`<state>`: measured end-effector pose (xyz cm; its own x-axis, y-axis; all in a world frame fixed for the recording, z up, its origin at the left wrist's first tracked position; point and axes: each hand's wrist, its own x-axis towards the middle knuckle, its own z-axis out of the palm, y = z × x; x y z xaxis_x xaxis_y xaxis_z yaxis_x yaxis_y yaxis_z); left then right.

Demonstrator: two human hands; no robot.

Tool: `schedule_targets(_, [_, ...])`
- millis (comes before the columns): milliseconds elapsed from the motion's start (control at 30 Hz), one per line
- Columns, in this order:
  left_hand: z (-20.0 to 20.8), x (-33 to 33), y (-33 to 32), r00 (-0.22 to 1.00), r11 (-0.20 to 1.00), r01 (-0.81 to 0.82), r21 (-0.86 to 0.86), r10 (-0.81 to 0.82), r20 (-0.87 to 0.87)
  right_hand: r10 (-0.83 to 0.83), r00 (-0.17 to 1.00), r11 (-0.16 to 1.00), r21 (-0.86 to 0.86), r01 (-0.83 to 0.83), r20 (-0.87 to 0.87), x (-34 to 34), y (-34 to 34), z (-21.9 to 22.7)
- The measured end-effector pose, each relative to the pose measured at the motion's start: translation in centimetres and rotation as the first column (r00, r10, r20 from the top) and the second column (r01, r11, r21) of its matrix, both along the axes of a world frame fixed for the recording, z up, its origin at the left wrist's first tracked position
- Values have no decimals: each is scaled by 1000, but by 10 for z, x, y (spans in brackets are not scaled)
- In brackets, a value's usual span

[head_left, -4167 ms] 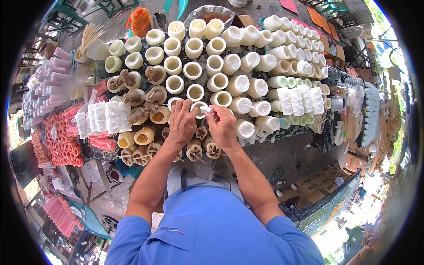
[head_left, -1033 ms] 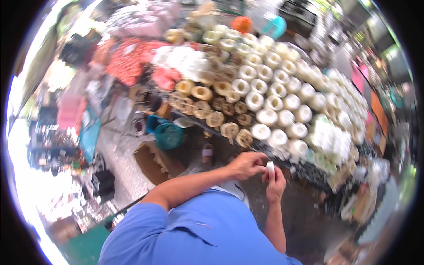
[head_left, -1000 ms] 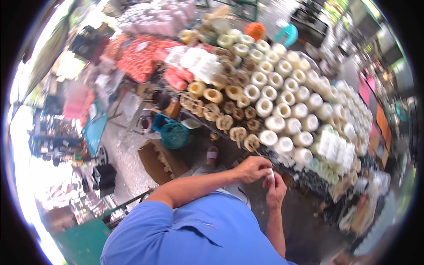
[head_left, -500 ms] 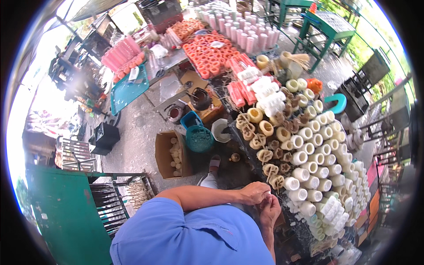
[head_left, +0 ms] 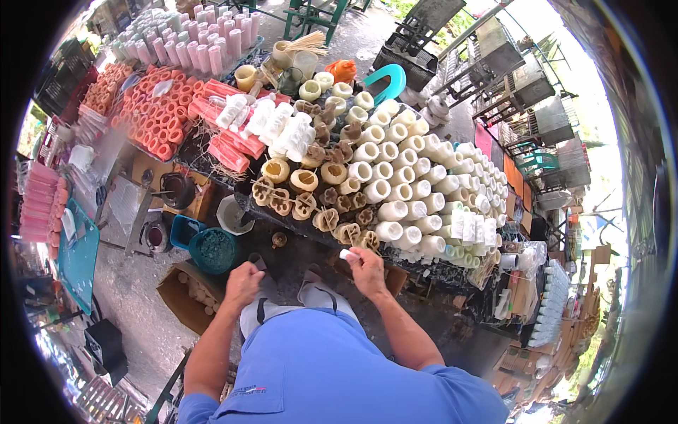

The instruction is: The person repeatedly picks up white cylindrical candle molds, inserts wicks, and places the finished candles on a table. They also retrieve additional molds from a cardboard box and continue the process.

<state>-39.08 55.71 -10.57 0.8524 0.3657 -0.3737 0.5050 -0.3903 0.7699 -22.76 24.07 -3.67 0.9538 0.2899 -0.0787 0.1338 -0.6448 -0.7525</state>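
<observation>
My right hand (head_left: 369, 274) is closed on a small white piece (head_left: 347, 254), pinched between thumb and fingertips in front of the table's near edge. My left hand (head_left: 244, 284) is held apart from it, low on the left, with its fingers curled in; whatever they may hold is hidden. Closest to my right hand on the table are brown, flower-shaped hollow pieces (head_left: 325, 220), with thin sticks lying across some of them. Beside these, many cream hollow cylinders (head_left: 389, 231), wax-like in look, lie packed in rows.
Pink rods (head_left: 229, 154) and white moulded pieces (head_left: 292, 136) lie further back, near orange rings (head_left: 159, 113). On the floor at left are a cardboard box (head_left: 173, 297) with round pale pieces, a teal bucket (head_left: 214, 250) and a white basin (head_left: 233, 215). A teal stool (head_left: 387, 82) stands behind the table.
My hands were together at the table's edge; now they are apart, the left one drawn away leftward. The view has turned to the right, and the white piece now shows in my right hand.
</observation>
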Motion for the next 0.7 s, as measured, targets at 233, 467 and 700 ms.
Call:
schedule_targets(233, [-105, -189, 85, 797, 890, -450, 70, 436, -418, -140, 954, 989, -7, 147, 265, 144, 0, -16])
schedule_targets(467, [-92, -330, -24, 467, 591, -807, -15, 621, -629, -161, 946, 978, -80, 190, 282, 232, -7, -28])
schedule_targets(700, [-58, -330, -100, 556, 681, -732, -22, 579, -596, -117, 989, 986, -127, 105, -90, 171, -65, -21])
